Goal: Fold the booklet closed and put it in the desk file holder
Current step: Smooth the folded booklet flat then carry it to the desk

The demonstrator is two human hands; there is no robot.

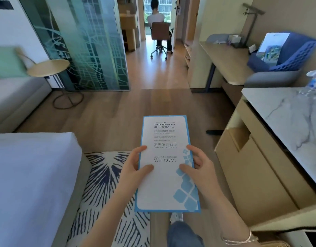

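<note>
1. Booklet [167,166], folded shut with its white and light-blue "WELCOME" cover facing up, is held out in front of the person above the wood floor [118,118], well apart from any furniture.
2. Left hand [135,168] grasps the booklet's left edge, thumb lying on the cover and fingers curled around the side.
3. Right hand [198,166] grasps the right edge the same way, thumb on the blue tile pattern; a bracelet [242,239] sits on that wrist.
4. Blue mesh file holder [285,56] stands far off on the desk [228,59] at upper right, and seems to hold some printed sheet already, though blur makes that uncertain.
5. A white bed [29,175] lies to the left, a patterned rug [103,175] below, and a marble-topped counter [287,111] to the right.
</note>
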